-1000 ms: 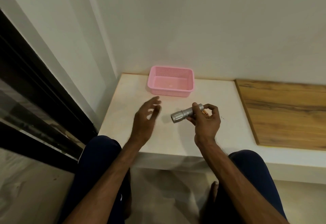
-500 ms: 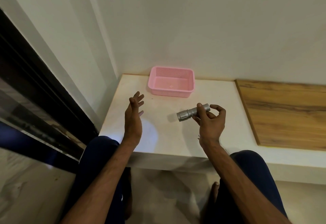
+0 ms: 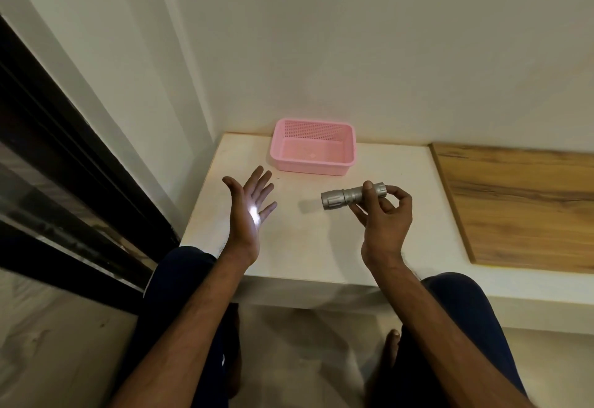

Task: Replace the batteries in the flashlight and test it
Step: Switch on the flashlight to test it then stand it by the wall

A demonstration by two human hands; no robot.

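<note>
Since half a second ago my left hand (image 3: 249, 211) turned palm-up, fingers spread, now catching a bright spot; my right hand (image 3: 384, 214) grips the flashlight (image 3: 348, 196) mid-frame above the bench (image 3: 308, 247).

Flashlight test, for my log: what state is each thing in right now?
flashlight: held level above the table, head aimed left, lit
right hand: closed on the flashlight's tail end
left hand: open, palm facing the flashlight, bright spot on it
pink basket: upright on the white table, looks empty
</note>
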